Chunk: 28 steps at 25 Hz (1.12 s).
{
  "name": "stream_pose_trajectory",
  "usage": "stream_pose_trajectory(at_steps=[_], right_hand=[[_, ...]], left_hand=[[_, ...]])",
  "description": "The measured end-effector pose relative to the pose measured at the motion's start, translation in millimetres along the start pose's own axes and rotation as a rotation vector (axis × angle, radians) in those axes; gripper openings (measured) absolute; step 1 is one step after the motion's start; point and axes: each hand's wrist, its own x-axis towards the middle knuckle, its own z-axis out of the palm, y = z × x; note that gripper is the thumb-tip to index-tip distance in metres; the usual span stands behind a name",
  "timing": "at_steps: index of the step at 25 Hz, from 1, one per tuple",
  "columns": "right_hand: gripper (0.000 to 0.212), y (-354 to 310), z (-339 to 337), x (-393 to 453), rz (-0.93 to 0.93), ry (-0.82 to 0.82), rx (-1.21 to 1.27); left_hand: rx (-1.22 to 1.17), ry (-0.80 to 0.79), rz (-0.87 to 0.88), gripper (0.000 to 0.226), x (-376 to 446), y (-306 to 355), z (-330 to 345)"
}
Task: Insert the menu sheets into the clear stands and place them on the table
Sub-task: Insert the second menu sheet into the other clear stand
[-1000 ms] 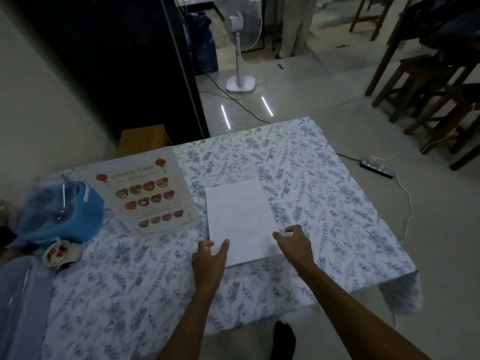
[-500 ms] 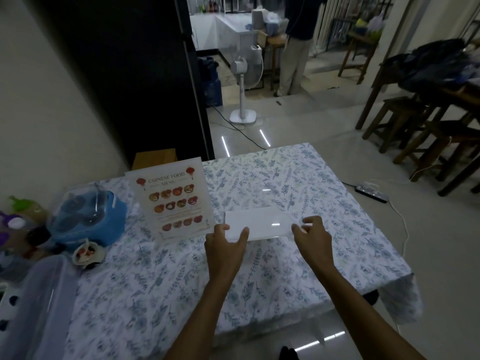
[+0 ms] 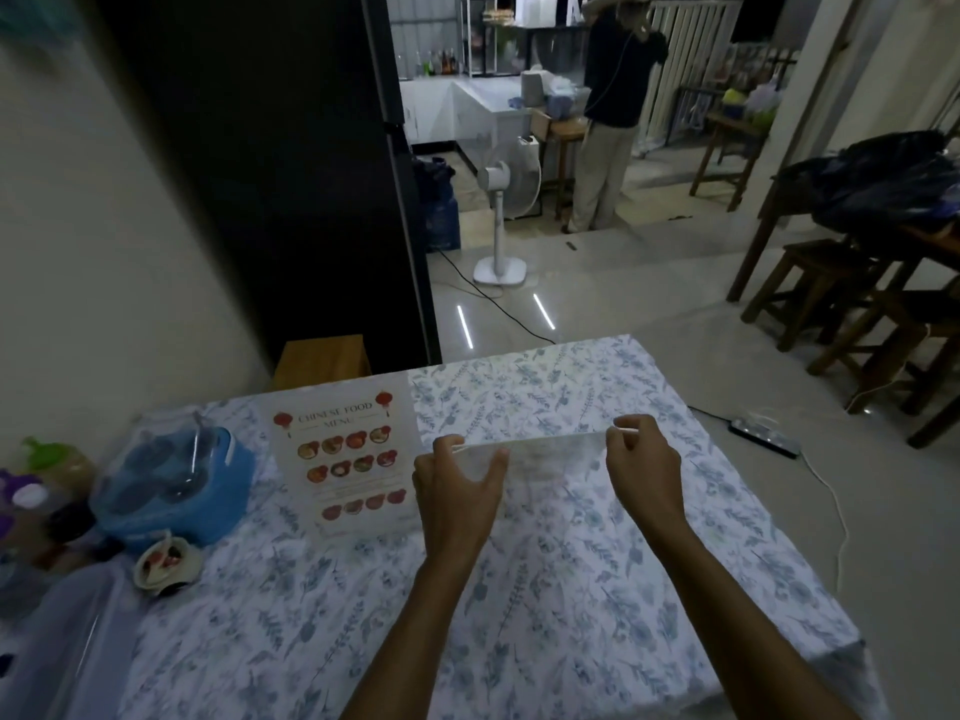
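A clear stand [image 3: 545,452] with a pale sheet in it is held above the floral tablecloth [image 3: 597,589], tipped so that I see mostly its top edge. My left hand [image 3: 457,491] grips its left end and my right hand [image 3: 641,465] pinches its right end. To the left, a second clear stand with a "Chinese Food Menu" sheet [image 3: 348,459] stands upright on the table, close to my left hand but apart from it.
A blue container with a clear lid [image 3: 171,485], a small cup [image 3: 166,563] and bottles [image 3: 36,491] crowd the table's left side. A clear box [image 3: 57,652] lies at front left. Beyond the table are a fan [image 3: 501,210], a person [image 3: 608,111], stools [image 3: 831,283] and a power strip [image 3: 763,439].
The stand lay flat on the table a second ago; both hands have lifted it and tipped it toward upright. The view has tilted up to show more of the room.
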Motion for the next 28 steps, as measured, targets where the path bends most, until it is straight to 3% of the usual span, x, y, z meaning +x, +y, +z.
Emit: stream_pose_trajectory(at_steps=[6, 14, 28], right_hand=[[0.021, -13, 25, 83, -0.152, -0.033, -0.066], [0.02, -3, 68, 164, -0.219, -0.177, -0.061], [0.017, 8, 79, 205, -0.301, -0.336, -0.111]], left_hand=[[0.059, 0.069, -0.029, 0.067, 69, 25, 26], [0.005, 0.081, -0.063, 0.053, 130, 28, 47], [0.122, 0.063, -0.119, 0.054, 159, 27, 55]])
